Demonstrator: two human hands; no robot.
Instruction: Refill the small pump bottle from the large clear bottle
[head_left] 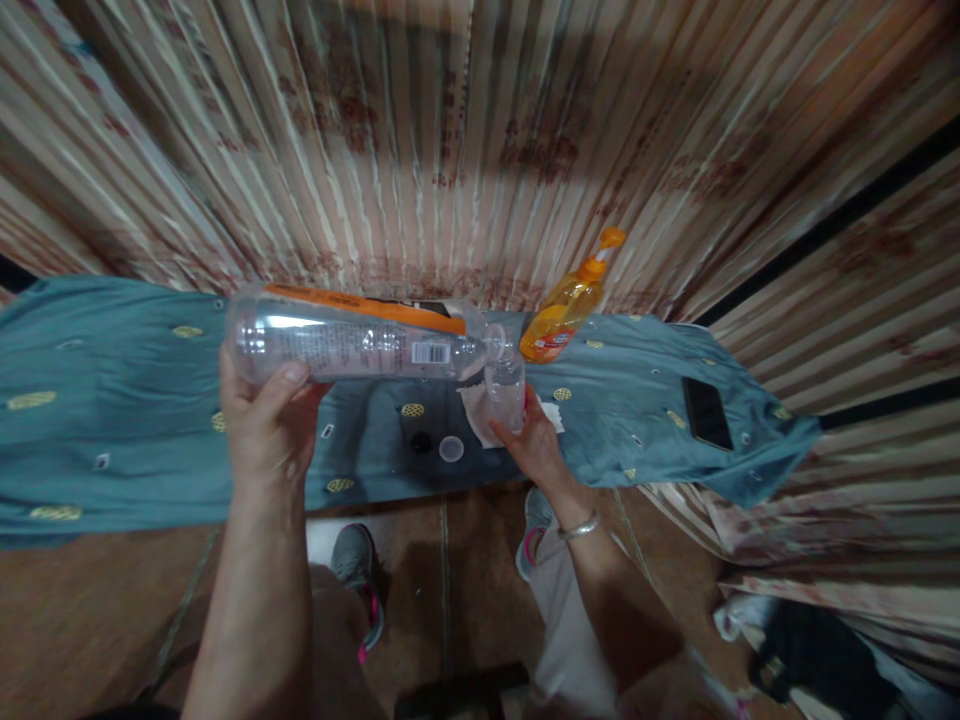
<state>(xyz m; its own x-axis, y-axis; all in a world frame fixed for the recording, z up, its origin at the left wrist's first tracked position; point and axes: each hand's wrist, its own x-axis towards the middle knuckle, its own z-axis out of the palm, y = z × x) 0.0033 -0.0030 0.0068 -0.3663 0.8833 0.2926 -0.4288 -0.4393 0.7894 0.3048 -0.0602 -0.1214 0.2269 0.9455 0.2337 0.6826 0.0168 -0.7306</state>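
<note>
The left hand (pixel 262 415) wraps the base of a large clear bottle (pixel 352 345), tipped level so its neck meets the mouth of a small clear bottle (pixel 507 390), which the right hand (pixel 536 445) clasps upright just below. Whether liquid runs is hard to tell. A loose cap (pixel 451 449) lies on the cloth beside that right grip.

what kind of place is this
Probably a room in a home: a striped curtain hangs behind a table under a blue cloth, with an orange soap bottle and a phone on it.
</note>
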